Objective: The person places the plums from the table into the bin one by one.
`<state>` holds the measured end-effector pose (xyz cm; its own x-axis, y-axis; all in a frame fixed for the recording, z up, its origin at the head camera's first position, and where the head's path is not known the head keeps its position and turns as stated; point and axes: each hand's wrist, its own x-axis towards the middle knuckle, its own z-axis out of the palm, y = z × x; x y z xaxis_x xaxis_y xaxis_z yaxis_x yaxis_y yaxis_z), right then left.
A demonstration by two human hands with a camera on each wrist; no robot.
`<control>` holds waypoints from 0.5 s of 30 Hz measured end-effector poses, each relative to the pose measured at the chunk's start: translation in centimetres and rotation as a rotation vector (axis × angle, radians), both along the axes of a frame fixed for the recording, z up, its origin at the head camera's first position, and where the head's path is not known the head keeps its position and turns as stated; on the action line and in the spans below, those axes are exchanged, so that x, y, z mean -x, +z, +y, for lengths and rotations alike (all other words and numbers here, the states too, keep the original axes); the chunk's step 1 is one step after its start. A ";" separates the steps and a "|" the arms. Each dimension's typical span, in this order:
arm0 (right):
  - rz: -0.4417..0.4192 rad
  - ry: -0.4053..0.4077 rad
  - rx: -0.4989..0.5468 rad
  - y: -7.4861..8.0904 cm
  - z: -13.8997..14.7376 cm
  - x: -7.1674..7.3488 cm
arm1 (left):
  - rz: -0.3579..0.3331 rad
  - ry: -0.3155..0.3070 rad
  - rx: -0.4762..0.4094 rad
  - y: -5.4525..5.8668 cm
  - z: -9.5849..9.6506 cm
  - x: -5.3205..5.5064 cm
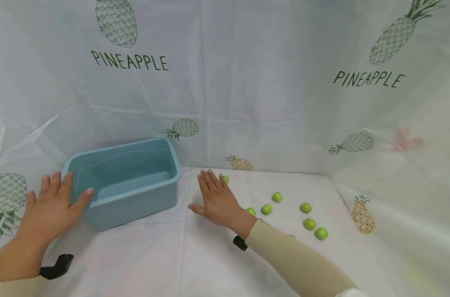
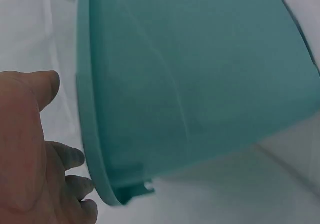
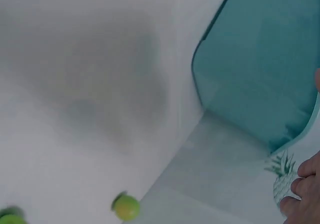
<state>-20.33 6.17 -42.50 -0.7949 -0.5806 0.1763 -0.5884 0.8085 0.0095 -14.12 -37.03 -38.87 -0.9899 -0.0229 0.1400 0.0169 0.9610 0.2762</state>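
Observation:
A blue-green plastic bin stands on the left of the white-covered table, its top facing up and its inside bare. My left hand is at its left end with fingers spread. In the left wrist view the fingertips lie right by the bin's rim; whether they touch it I cannot tell. To the right of the bin, my right hand hovers with straight fingers and nothing held. Several small green limes lie scattered to the right, some partly hidden by the right hand and forearm.
A white cloth backdrop printed with pineapples rises behind the table and along the right side. The bin's back sits close to it. One lime lies near the back edge of the table. Black straps are on both wrists.

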 end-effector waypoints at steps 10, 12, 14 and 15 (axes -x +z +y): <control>-0.058 0.047 -0.021 0.8 -3.5 0.4 | -0.083 -0.033 -0.146 -2.1 -3.0 0.5; -0.054 0.046 -0.027 0.9 -3.7 0.5 | -0.081 -0.039 -0.142 -2.4 -2.9 0.5; -0.047 0.042 -0.034 0.8 -3.7 0.6 | -0.076 -0.048 -0.134 -2.5 -2.3 0.4; -0.049 0.038 -0.035 0.8 -3.6 0.7 | -0.071 -0.053 -0.124 -2.5 -1.9 0.3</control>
